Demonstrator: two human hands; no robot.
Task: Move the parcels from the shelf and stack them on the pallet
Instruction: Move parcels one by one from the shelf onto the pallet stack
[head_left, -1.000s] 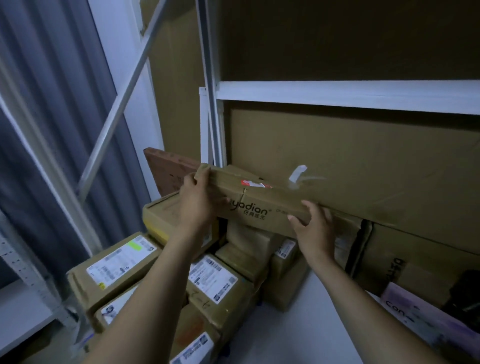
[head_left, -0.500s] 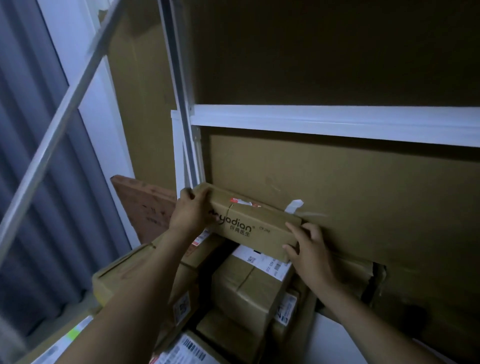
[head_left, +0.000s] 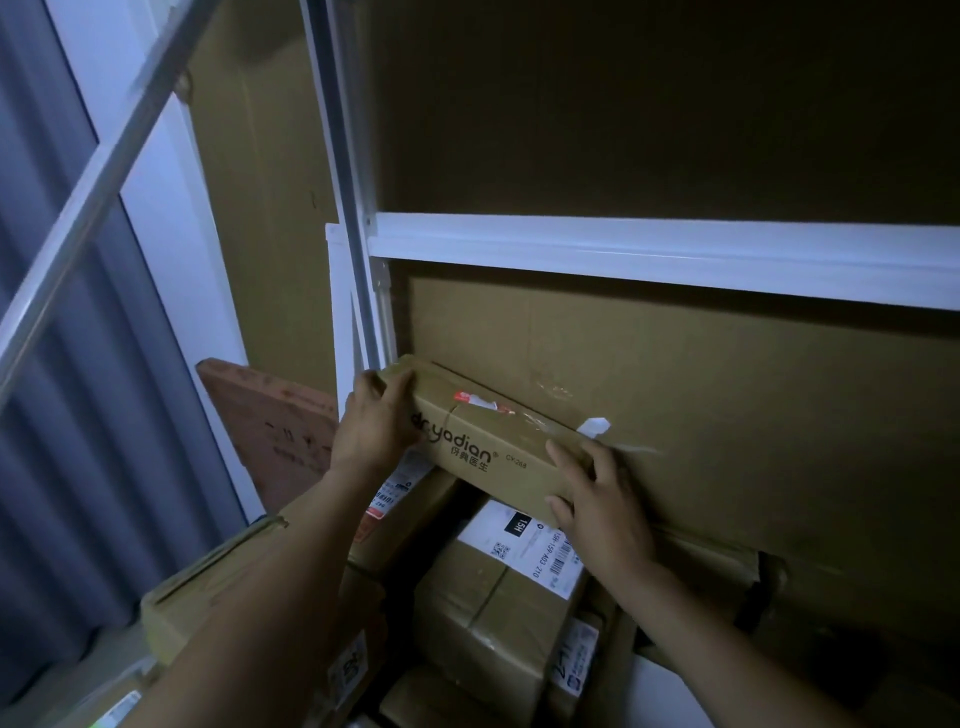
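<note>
A long brown parcel printed "dr.yadian" lies tilted on top of a heap of parcels, against a big cardboard sheet. My left hand grips its left end, thumb over the top edge. My right hand holds its right end, fingers spread on the front face. Under it sits a parcel with a white label, and a larger carton lies lower left, partly behind my left forearm. The pallet is hidden under the heap.
A white shelf beam crosses above the parcel, with a shelf upright at its left. A reddish board leans behind the heap. A slanted metal bar and a grey curtain fill the left side.
The view has tilted up and closer. The parcel has settled lower onto the heap against the cardboard sheet, with both hands still on its ends.
</note>
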